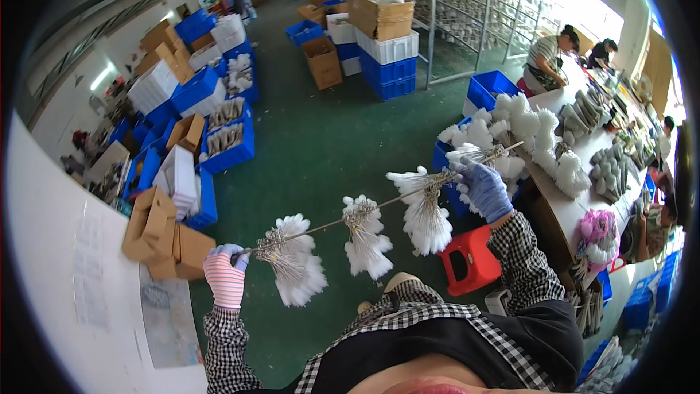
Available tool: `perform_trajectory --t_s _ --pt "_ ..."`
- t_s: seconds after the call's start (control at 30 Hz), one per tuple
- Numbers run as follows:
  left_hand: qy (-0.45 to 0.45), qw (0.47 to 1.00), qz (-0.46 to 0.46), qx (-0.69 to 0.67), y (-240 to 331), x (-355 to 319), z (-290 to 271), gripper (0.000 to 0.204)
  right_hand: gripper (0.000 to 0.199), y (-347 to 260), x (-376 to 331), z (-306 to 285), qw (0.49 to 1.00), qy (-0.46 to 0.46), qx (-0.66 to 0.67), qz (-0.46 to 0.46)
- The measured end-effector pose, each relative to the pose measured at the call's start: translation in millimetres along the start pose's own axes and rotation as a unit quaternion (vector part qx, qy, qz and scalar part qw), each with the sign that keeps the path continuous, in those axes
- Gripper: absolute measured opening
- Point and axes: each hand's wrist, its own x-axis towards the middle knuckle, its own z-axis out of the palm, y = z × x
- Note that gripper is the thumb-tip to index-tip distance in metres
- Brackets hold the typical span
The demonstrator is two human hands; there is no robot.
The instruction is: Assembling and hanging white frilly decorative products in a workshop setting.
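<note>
A long thin rod is stretched across in front of me, its left end lower than its right. My left hand, in a pink-striped glove with purple fingers, is closed round the left end. Near the right end my right hand, in a bluish glove, grips it, and the tip juts out past the fingers. Bundles of thin stems with white, cottony tips hang from the rod: one bundle close to my left hand, another bundle midway, and a third bundle beside my right hand.
A red plastic stool stands below my right hand. To the right, white tufts and grey bundles cover a long table, where other people work. Blue crates and cardboard boxes line the left. Metal racks stand farther back.
</note>
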Motion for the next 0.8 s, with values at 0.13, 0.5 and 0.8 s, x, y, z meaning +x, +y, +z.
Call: perform_trajectory --t_s 0.13,0.5,0.8 --pt "-0.001 1.000 0.016 -0.006 -21.6 90.5 38.3 0.016 0.027 -2.2 91.5 7.2 1.000 -0.026 -0.006 -0.011" --pt "-0.075 0.993 0.066 -0.070 -12.0 364.7 221.2 0.017 0.040 -75.6 235.8 -26.0 0.992 0.063 -0.037 -0.107" --pt "-0.045 0.976 0.149 -0.152 14.6 622.4 395.1 0.013 0.035 -136.4 451.0 -19.4 0.974 0.144 0.012 -0.174"
